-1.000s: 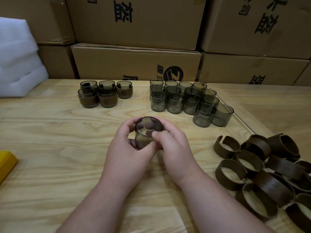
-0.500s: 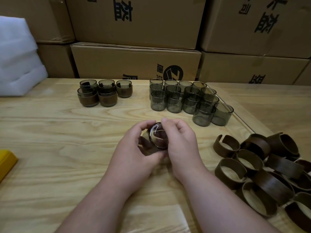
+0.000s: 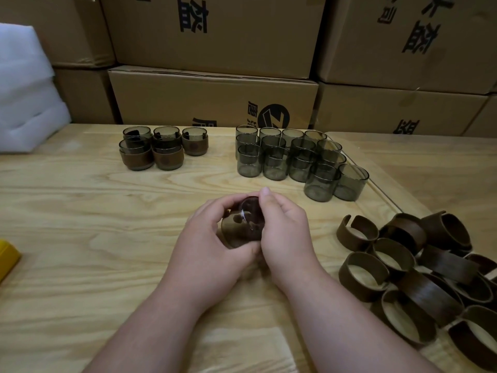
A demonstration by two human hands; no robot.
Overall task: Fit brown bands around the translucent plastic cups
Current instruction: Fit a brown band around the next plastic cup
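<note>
Head view, only one: my left hand [image 3: 212, 246] curls round a smoky translucent plastic cup [image 3: 251, 218] that already wears a brown wood-grain band [image 3: 234, 232], thumb under, fingers over the far side. My right hand [image 3: 282, 232] grips the same cup from its right side, forefinger up over the rim. Cup lies tipped on its side, held just above the pale wooden tabletop [image 3: 80, 238], long axis running left-right, open mouth toward my right hand, band end toward the left palm. So both hands are closed on the piece; seating looks nearly done, judging by how much band covers the wall. Key relation for next move: the finished banded cups [image 3: 161, 150] sit far-left, closer to my left hand; the bare grey translucent cups [image 3: 295, 162] stand far and slightly right, and the heap of loose brown split bands [image 3: 419, 273] is near-right, closest to my right hand. Stacked cardboard cartons [image 3: 215, 98] behind, white foam [image 3: 24, 90] far left, a yellow object [image 3: 6, 258] at the left edge.
</note>
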